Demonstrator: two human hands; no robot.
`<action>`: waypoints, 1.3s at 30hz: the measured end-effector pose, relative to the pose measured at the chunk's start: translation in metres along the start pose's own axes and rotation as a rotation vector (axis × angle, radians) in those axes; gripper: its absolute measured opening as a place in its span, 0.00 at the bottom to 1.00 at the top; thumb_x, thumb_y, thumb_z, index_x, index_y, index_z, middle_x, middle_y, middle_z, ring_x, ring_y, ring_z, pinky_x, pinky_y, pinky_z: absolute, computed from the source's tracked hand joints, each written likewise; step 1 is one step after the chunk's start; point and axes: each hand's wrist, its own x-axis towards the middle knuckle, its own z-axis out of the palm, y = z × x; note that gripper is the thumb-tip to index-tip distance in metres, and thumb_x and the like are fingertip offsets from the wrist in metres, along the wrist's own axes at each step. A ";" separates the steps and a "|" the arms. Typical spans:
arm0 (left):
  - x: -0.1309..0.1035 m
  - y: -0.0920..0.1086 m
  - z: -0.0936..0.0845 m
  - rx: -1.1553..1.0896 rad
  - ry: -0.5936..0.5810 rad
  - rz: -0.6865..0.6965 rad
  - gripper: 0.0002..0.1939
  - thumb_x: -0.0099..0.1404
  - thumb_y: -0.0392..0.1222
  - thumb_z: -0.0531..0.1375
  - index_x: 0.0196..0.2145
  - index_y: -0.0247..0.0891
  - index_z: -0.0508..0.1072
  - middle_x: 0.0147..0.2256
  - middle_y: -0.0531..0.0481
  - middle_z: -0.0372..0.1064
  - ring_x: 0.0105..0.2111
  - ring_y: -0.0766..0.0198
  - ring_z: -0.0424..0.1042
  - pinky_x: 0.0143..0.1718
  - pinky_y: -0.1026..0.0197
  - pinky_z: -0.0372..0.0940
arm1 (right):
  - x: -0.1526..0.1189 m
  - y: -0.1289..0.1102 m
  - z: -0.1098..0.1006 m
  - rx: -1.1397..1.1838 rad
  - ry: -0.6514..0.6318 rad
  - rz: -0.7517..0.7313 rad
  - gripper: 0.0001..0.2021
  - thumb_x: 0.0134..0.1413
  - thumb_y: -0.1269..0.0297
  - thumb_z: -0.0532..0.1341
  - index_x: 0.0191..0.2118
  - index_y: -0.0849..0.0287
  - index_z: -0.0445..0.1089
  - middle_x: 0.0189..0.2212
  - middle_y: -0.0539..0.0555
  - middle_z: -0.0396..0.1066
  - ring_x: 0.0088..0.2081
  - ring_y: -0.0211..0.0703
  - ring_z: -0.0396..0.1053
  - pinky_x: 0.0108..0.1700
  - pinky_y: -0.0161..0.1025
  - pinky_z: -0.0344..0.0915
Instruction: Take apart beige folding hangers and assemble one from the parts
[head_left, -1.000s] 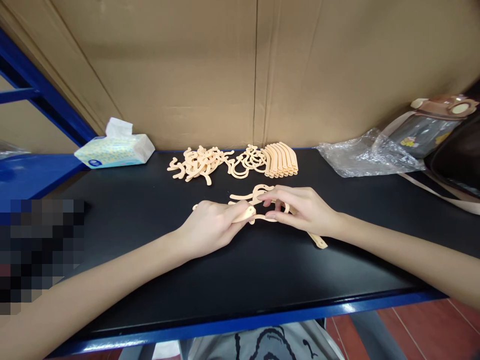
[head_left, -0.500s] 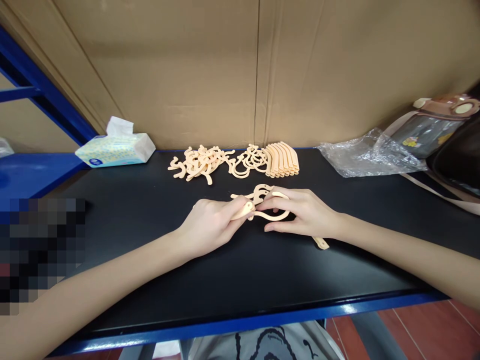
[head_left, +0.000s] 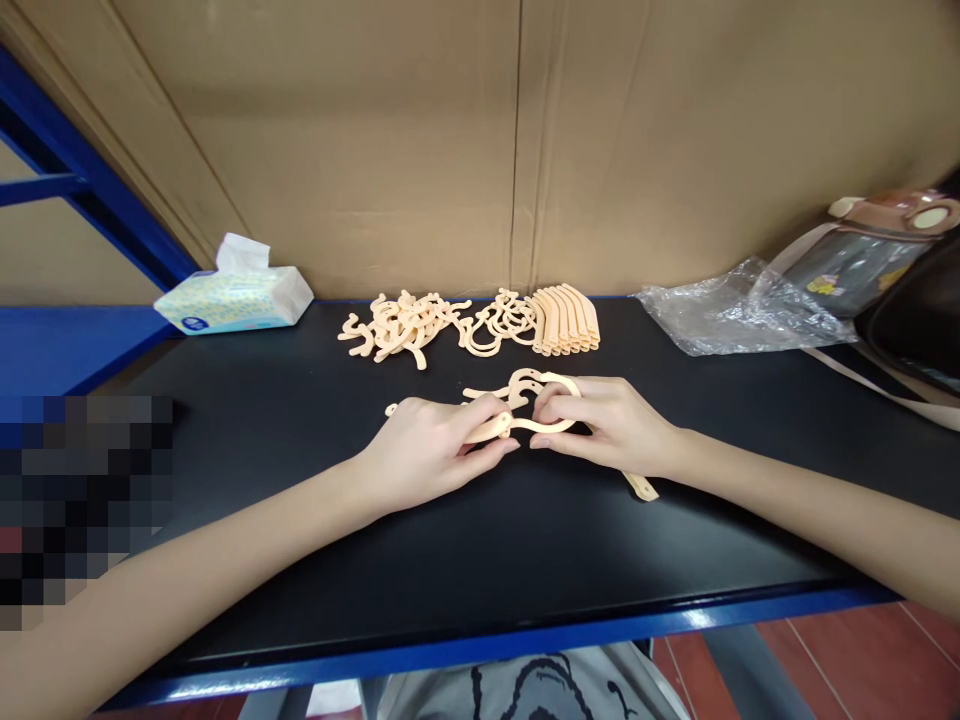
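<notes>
A beige hanger arm (head_left: 489,430) lies in my left hand (head_left: 427,450), its end with a small hole poking out between thumb and forefinger. At that end it meets a curved beige hanger hook (head_left: 534,428); whether the two are locked together I cannot tell. My right hand (head_left: 626,420) has its bent fingers around the hook's curve, thumb below. Just behind the hands lie more loose hooks (head_left: 523,380). From under my right hand sticks out the end of another arm (head_left: 642,488). A small beige tip (head_left: 391,410) shows behind my left hand.
At the back of the black table (head_left: 465,560) are a heap of beige pieces (head_left: 405,325), some hooks (head_left: 484,345) and a neat stack of arms (head_left: 566,318). A tissue pack (head_left: 236,300) stands left; a clear plastic bag (head_left: 742,310) and a bottle (head_left: 862,265) are right.
My right fingertips have drawn back from the joint, to the right, onto the hook's curve. The hook's far end is more exposed, and a small tip now shows behind my left hand.
</notes>
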 end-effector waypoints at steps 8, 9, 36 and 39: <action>0.001 0.001 0.001 0.029 -0.016 -0.024 0.12 0.67 0.49 0.52 0.38 0.39 0.69 0.18 0.60 0.64 0.15 0.72 0.61 0.18 0.70 0.50 | 0.000 0.000 0.002 0.032 -0.010 0.026 0.13 0.58 0.56 0.57 0.31 0.60 0.67 0.30 0.52 0.69 0.30 0.35 0.65 0.33 0.33 0.60; 0.001 0.001 0.000 0.030 -0.025 -0.024 0.12 0.67 0.49 0.52 0.37 0.39 0.68 0.18 0.60 0.64 0.15 0.72 0.61 0.19 0.69 0.50 | 0.000 0.000 0.002 0.040 -0.014 0.033 0.13 0.58 0.55 0.57 0.30 0.60 0.67 0.30 0.52 0.69 0.30 0.35 0.65 0.33 0.32 0.60; 0.001 0.000 0.001 0.058 -0.044 -0.008 0.12 0.66 0.48 0.53 0.33 0.38 0.70 0.18 0.58 0.65 0.16 0.72 0.63 0.18 0.69 0.47 | 0.000 0.001 0.001 0.064 -0.068 0.036 0.12 0.60 0.57 0.55 0.33 0.60 0.67 0.30 0.52 0.69 0.31 0.36 0.65 0.35 0.33 0.60; 0.002 0.000 0.000 0.059 -0.046 -0.009 0.12 0.66 0.48 0.52 0.33 0.38 0.70 0.18 0.58 0.65 0.16 0.72 0.62 0.18 0.69 0.48 | -0.001 0.001 0.002 0.062 -0.066 0.029 0.12 0.60 0.57 0.55 0.32 0.60 0.67 0.30 0.52 0.69 0.31 0.36 0.65 0.34 0.33 0.60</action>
